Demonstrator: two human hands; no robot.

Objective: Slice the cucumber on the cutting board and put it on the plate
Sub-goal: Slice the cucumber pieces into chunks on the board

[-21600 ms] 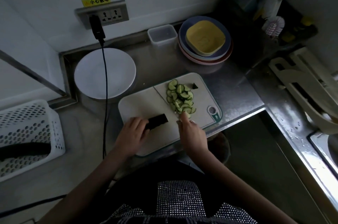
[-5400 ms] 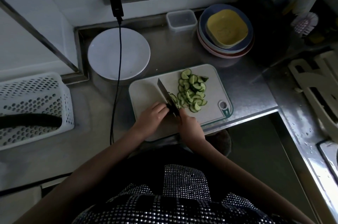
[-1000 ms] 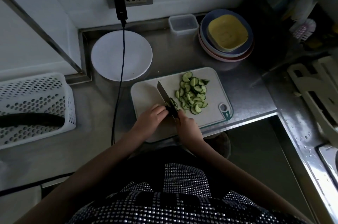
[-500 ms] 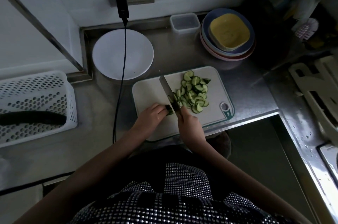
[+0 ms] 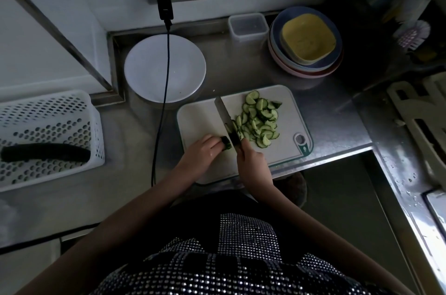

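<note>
While slicing proceeds on the white rectangular cutting board (image 5: 202,117): left hand (image 5: 202,150) curled onto short dark-green cucumber stub (image 5: 226,146), long axis left-right; steel knife (image 5: 225,121), gripped by right hand (image 5: 251,162), just right of left fingertips; white round plate (image 5: 144,70) unfilled.

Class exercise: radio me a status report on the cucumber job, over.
Left hand holds cucumber stub; right hand grips knife. Slices piled on cutting board. Plate bare, cable across it.
</note>
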